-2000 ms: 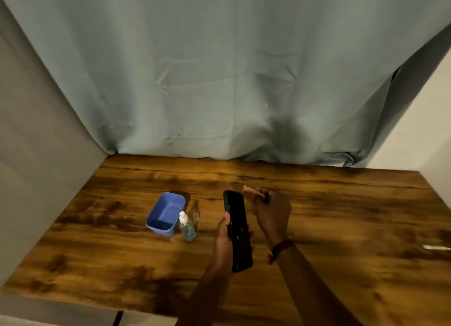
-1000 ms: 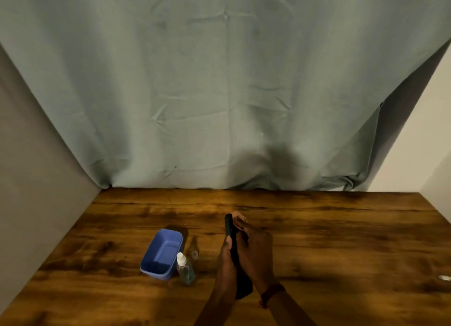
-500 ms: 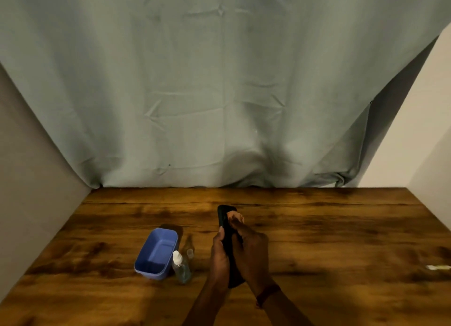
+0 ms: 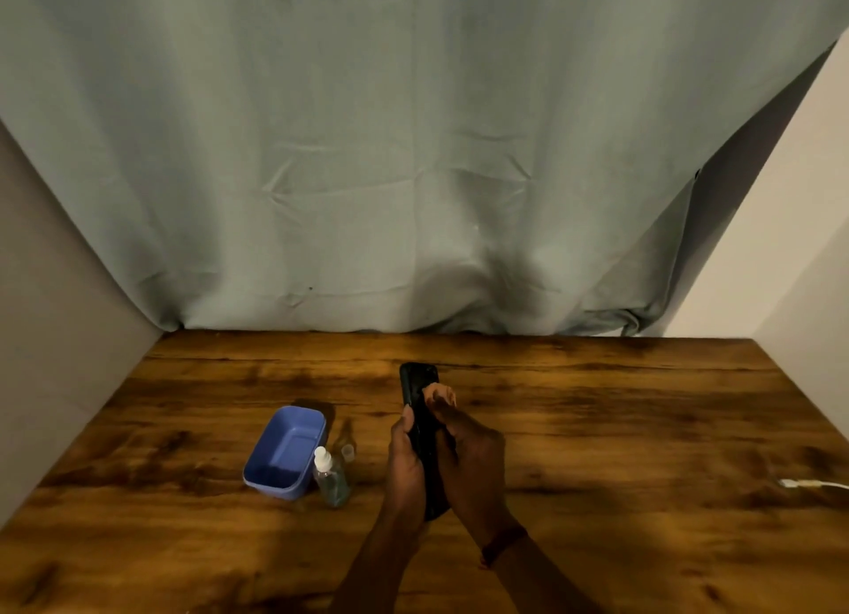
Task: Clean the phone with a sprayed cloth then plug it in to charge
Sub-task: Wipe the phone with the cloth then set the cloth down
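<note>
Forearms come in from the bottom edge, with a dark red band (image 4: 503,544) on the right wrist. Left hand (image 4: 406,469) grips the phone (image 4: 419,381) from its left side, fingers closed round it and thumb up along the left edge. Phone is black, held above the worktop (image 4: 620,430) near its middle, long axis pointing away, top end clear of both hands. Right hand (image 4: 473,462) covers the phone's lower right part. Its fingers (image 4: 443,411) are bunched and pinch a small pale peach cloth (image 4: 440,390) against the phone's face.

Left of the hands, near but apart, a clear spray bottle (image 4: 331,478) with a white top stands upright just beside a blue tub (image 4: 285,452). A small clear cap (image 4: 348,451) stands just behind the bottle. Far right, a white cable end (image 4: 811,485) lies on the wood. Grey-green curtain (image 4: 413,154) hangs behind the far edge.
</note>
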